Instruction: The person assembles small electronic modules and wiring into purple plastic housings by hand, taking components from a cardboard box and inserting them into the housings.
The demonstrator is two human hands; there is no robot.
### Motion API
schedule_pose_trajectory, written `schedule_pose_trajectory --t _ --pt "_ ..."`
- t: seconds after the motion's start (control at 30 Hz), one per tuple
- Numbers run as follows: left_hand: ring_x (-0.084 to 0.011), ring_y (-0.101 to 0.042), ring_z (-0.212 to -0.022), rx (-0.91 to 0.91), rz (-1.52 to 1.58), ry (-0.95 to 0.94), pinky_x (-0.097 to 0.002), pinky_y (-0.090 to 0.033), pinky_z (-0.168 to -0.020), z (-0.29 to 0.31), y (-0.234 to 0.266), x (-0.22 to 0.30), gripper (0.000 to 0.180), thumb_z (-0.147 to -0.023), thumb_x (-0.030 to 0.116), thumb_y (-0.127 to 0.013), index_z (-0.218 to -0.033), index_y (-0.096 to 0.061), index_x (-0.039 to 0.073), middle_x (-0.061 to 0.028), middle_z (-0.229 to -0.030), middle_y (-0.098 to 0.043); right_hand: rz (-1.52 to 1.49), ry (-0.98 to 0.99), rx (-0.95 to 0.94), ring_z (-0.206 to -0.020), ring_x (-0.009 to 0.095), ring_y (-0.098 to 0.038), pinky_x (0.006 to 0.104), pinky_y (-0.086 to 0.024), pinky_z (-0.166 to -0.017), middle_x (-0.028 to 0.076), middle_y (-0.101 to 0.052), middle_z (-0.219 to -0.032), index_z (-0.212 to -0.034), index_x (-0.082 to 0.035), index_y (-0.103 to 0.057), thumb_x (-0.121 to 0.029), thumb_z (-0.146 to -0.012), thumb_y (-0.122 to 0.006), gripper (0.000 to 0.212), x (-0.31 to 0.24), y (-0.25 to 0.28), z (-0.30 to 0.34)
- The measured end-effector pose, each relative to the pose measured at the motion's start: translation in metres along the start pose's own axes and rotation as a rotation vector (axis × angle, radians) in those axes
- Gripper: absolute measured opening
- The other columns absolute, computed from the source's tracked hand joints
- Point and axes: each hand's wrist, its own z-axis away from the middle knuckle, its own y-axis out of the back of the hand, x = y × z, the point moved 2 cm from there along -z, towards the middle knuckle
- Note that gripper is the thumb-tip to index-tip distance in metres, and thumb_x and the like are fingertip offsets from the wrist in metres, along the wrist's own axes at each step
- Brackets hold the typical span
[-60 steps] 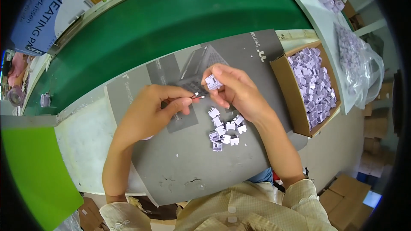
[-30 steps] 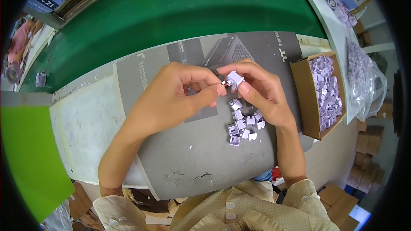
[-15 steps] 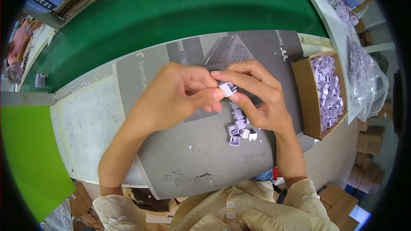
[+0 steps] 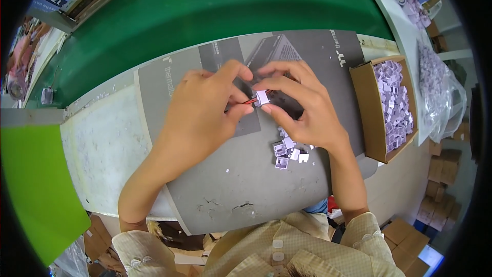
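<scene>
Head view: just right of the centre of the frame, the right hand point(image 4: 313, 109) is pinching a small white plastic housing point(image 4: 262, 98) between its thumb and bent fingers. Thin red and black wires point(image 4: 249, 101) are running from the housing's left side toward the left hand point(image 4: 201, 110). That hand is bending its fingers, with its index finger lifting above the thumb; the thumb is lying right by the wires, but whether it is gripping them cannot be told.

Just below the right hand, a loose pile of white housings point(image 4: 280, 149) is lying on a grey printed mat point(image 4: 205, 184). At the right of the frame, an open cardboard box point(image 4: 368, 110) is holding many more such pieces. A clear plastic bag point(image 4: 447, 105) is hanging farther right, and a green surface point(image 4: 230, 10) is stretching across the top.
</scene>
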Motion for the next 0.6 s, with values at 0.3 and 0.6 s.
schedule_pose_trajectory --t 0.3,0.6 --pt "-0.0392 -0.062 -0.111 -0.244 -0.448 0.113 -0.0468 -0.05 -0.091 0.031 0.022 0.018 0.067 -0.063 0.013 -0.087 -0.122 -0.054 0.012 -0.0138 -0.147 -0.049 0.075 -0.033 -0.118 -0.102 0.03 -0.059 0.041 -0.047 -0.091 0.007 -0.069 -0.104 -0.104 -0.007 -0.07 -0.003 -0.072 -0.08 0.034 0.005 -0.002 0.005" --pt "-0.0403 -0.062 -0.11 -0.056 -0.229 -0.085 -0.0462 -0.05 -0.091 0.014 0.006 0.009 0.061 -0.067 0.007 -0.084 -0.121 -0.056 0.008 -0.0168 -0.128 -0.062 0.148 0.027 -0.103 -0.098 0.028 -0.061 0.0402 -0.044 -0.087 0.006 -0.069 -0.101 -0.104 -0.007 -0.07 -0.003 -0.073 -0.078 0.032 -0.006 -0.006 0.004"
